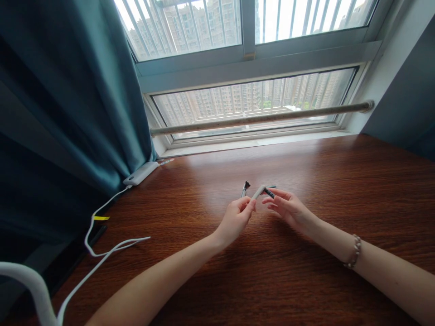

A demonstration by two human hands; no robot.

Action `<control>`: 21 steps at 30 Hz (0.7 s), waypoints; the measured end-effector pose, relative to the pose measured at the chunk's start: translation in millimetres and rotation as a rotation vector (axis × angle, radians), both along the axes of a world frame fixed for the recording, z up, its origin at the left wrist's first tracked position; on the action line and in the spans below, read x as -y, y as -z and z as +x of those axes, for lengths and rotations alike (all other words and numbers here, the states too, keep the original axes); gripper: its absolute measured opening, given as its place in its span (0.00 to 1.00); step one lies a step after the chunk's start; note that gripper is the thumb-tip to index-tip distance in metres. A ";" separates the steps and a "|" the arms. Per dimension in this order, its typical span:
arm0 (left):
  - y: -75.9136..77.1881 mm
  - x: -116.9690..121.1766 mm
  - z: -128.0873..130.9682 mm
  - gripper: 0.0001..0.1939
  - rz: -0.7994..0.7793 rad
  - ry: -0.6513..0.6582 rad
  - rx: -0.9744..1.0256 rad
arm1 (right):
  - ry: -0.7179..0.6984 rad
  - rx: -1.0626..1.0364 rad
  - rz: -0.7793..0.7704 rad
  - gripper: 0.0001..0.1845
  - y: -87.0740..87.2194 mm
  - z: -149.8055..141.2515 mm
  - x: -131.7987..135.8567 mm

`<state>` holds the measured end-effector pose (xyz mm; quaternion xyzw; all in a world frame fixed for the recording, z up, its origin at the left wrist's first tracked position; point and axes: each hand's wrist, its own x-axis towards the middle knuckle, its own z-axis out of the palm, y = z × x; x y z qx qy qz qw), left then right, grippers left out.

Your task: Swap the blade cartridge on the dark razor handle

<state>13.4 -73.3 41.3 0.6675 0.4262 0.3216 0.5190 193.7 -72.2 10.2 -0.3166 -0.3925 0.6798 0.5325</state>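
Note:
Both my hands meet over the middle of a dark wooden table (pixel 306 172). My left hand (pixel 234 219) is closed in a pinch on a small white stick-like piece (pixel 258 192) and a thin dark tool with a flared tip (pixel 245 187). My right hand (pixel 288 208) has its fingers curled round a small dark piece (pixel 269 192) that touches the far end of the white piece. What these small parts are I cannot make out. A beaded bracelet (pixel 354 251) sits on my right wrist.
A white power bank (pixel 141 173) lies at the table's back left with a white cable (pixel 102 244) running toward the front left. A teal curtain (pixel 68 99) hangs at the left. A window with a metal rail (pixel 261 118) is behind the table.

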 end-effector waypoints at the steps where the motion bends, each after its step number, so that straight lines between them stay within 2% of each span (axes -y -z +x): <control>1: 0.6 0.3 0.1 0.18 0.004 0.005 0.003 | -0.002 -0.008 0.001 0.17 0.5 0.3 -0.4; 16: 1.2 -0.5 -0.9 0.18 0.116 -0.028 -0.142 | -0.008 0.004 -0.020 0.18 -0.2 1.0 0.0; 21: -0.3 3.9 1.3 0.17 0.112 0.024 -0.125 | -0.023 0.019 0.017 0.16 -1.0 1.0 0.6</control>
